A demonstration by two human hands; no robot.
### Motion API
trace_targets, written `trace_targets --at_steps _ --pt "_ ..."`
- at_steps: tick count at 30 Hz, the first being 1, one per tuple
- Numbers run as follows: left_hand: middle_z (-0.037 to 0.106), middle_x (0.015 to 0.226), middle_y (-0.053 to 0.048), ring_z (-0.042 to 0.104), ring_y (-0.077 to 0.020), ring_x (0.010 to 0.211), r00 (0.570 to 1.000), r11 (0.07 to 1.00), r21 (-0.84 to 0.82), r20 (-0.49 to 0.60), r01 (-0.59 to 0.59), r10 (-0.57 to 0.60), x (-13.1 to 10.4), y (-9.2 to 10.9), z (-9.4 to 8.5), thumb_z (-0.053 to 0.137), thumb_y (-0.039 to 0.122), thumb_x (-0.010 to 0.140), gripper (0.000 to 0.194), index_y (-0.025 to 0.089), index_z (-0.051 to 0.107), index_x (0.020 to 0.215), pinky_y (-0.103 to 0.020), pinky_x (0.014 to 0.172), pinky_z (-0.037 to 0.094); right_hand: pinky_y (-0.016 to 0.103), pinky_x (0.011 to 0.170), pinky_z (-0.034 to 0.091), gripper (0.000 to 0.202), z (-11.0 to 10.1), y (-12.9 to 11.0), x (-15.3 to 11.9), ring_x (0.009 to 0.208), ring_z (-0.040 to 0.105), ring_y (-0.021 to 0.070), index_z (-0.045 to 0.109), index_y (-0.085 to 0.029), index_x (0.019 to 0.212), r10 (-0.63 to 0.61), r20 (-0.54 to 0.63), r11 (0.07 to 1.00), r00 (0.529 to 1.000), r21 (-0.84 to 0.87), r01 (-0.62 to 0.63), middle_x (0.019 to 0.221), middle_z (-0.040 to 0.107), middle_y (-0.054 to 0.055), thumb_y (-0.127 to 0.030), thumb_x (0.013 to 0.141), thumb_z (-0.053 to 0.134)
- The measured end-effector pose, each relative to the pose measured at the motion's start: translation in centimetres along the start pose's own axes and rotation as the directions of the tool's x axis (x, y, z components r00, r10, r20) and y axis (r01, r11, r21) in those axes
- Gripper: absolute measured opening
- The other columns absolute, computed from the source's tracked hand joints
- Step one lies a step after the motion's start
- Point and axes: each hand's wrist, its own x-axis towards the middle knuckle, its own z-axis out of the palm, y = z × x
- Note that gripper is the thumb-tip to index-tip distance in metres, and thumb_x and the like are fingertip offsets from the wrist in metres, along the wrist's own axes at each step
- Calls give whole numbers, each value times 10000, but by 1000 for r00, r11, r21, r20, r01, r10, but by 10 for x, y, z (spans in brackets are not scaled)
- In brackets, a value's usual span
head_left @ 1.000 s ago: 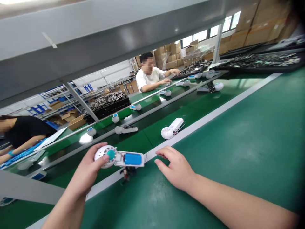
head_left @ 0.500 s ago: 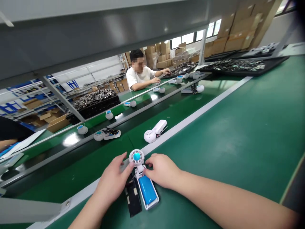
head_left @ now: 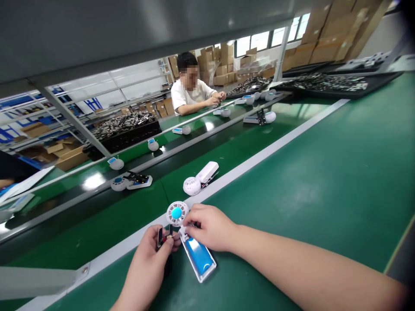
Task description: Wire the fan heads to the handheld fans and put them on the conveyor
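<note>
An opened handheld fan (head_left: pixel 177 207) lies on the green bench in front of me, its round white head at the metal edge strip. In its white handle shell sits a blue battery (head_left: pixel 199 258). My left hand (head_left: pixel 149 259) pinches a small black circuit board (head_left: pixel 160 236) just left of the handle; part of the board is behind the fingers. With fingers closed at the neck between fan head and handle, my right hand (head_left: pixel 212 226) grips the fan. Its fingertips cover the joint there.
Beyond the edge strip (head_left: pixel 233 170) runs a green conveyor carrying another white fan (head_left: pixel 192 185) and a fan with a black board (head_left: pixel 139 179). More fans line the far side, where a co-worker (head_left: pixel 193 93) sits. Black trays of parts (head_left: pixel 327 84) stand back right; a metal beam hangs overhead.
My left hand has moved from the fan head down to the black board, which is now lifted and turned in its fingers. The conveyor's nearer fans have shifted left.
</note>
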Motion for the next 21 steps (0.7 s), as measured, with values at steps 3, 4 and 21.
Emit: trace_targets --at_steps 3,4,21 --pt "672 899 -26 662 -181 701 999 998 62 -36 -23 25 4 4 9 639 456 810 364 207 491 1030 -327 704 535 248 705 438 47 1 -4 0 786 592 158 649 -200 775 -73 7 995 997 -68 74 821 631 -1 -182 733 641" --pt "675 905 -30 658 -181 687 999 993 111 -34 -31 35 5 6 12 642 455 807 390 205 491 1066 -321 674 531 246 685 428 40 1 -5 -1 768 581 156 620 -197 737 -81 4 993 997 -89 81 793 620 -5 -170 712 635" --pt "736 1024 -45 702 -198 924 904 858 327 -24 -396 427 20 2 10 635 231 790 217 216 730 984 -304 823 573 314 738 437 86 4 -10 -3 767 544 187 573 -171 768 -108 25 945 994 -308 110 803 621 42 -189 839 529"
